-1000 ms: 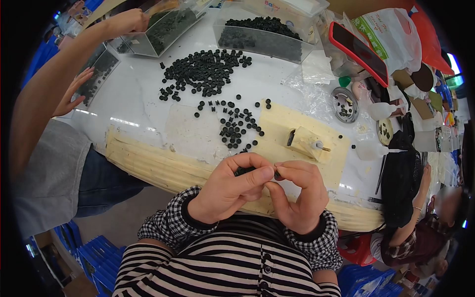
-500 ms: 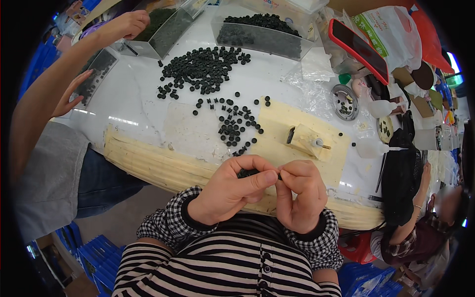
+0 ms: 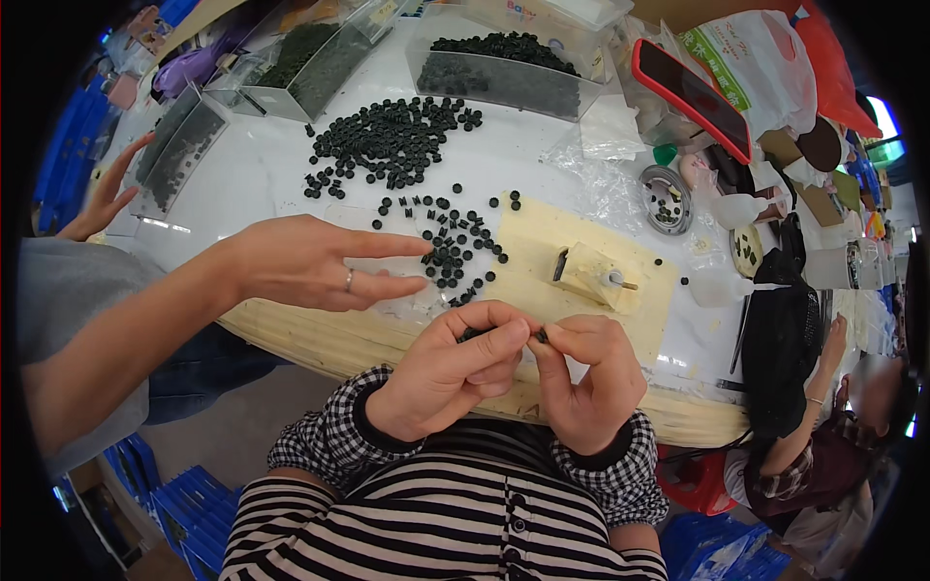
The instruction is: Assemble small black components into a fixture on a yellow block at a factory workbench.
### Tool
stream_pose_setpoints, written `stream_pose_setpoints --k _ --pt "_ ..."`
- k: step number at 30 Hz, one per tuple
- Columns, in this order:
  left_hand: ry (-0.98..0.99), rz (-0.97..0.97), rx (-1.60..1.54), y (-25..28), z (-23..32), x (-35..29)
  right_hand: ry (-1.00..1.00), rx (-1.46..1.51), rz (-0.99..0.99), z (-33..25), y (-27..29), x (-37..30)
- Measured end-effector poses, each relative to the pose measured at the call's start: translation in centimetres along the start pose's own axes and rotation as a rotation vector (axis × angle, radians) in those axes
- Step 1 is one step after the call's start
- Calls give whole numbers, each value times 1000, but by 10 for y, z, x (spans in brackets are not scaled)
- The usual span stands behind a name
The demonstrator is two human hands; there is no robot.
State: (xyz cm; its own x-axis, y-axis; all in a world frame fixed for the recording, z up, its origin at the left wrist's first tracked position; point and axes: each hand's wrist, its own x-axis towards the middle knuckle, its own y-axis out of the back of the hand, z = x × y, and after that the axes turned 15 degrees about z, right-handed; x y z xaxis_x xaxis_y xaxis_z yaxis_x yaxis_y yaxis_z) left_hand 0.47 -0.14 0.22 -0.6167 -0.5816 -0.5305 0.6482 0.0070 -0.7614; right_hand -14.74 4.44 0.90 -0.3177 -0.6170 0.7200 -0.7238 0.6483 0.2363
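Observation:
Close to the table's front edge, my left hand (image 3: 455,363) is curled around small black parts, partly hidden by the fingers. My right hand (image 3: 593,378) pinches a small black part (image 3: 542,336) between thumb and fingertips, right beside my left thumb. Beyond my hands lies a loose scatter of small black round parts (image 3: 455,257), grooved like little wheels. Farther back is a dense heap of the same parts (image 3: 383,140). From the left, a co-worker's hand (image 3: 310,261) with a ring stretches its fingers to the scatter.
A cream block with a metal pin (image 3: 601,276) stands on a yellowish sheet (image 3: 528,228). Clear bins (image 3: 504,92) of black parts line the back. A red-cased phone (image 3: 693,102), squeeze bottles (image 3: 727,289) and a round tin (image 3: 666,198) crowd the right. Another person's arm (image 3: 819,378) shows there.
The co-worker's hand has come from the back-left bin to the scattered parts. My right hand has drawn slightly apart from the left, baring the small black part in its pinch.

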Motion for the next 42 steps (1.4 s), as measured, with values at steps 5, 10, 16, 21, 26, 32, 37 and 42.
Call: stream_pose_setpoints --k 5,10,16,21,26,32,37,42 --pt "51 -18 10 0 2 2 17 -22 -32 -4 6 4" --pt "116 -13 13 -5 4 1 39 -28 -25 -4 8 2" --pt "108 -7 19 -6 3 1 39 -30 -14 -4 8 3" --pt "110 0 37 -5 4 1 38 -28 -13 -5 8 3" --pt "117 4 33 -7 4 1 49 -42 -10 -5 8 3" --pt "124 2 37 -6 5 2 52 -55 -18 -5 8 3" --pt "115 13 22 -5 3 3 59 -48 -11 -4 7 2" --pt "86 104 94 -9 6 3 226 -193 -62 -4 10 5"
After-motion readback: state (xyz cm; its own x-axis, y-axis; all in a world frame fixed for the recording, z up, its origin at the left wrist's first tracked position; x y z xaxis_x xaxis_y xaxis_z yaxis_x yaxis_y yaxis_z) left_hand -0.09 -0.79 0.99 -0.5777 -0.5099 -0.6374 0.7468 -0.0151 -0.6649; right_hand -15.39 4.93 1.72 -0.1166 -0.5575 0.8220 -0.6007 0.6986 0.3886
